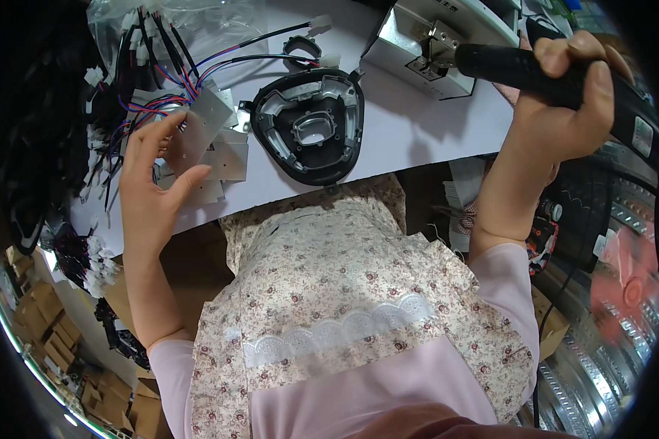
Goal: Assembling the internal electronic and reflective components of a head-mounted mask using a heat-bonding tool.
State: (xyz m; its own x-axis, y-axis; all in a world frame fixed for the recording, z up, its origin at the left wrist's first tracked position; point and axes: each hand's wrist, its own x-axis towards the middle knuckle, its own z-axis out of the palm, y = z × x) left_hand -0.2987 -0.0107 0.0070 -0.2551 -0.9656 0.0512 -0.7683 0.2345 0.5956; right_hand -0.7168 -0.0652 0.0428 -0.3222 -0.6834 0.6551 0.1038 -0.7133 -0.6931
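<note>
My right hand point(567, 121) is wrapped round a black electric screwdriver point(501, 67), held nearly level. Its front end meets the metal mouth of a white and silver screw feeder box point(417, 69) at the back right. On the left, my left hand point(148, 164) is open over a pile of thin metal plates point(211, 115) with wires, thumb and fingers apart. The fingertips lie at the edge of one plate; I cannot tell whether they press on it. Between the hands, a black rounded-triangular plastic housing point(300, 110) lies open side up, with a small frame in its middle.
Bundled wires with white connectors point(143, 44) and a clear plastic bag point(220, 29) are at the back left. A small black ring part point(289, 48) lies behind the housing. A red fan point(626, 289) stands at the right, and cardboard boxes point(47, 322) at the lower left.
</note>
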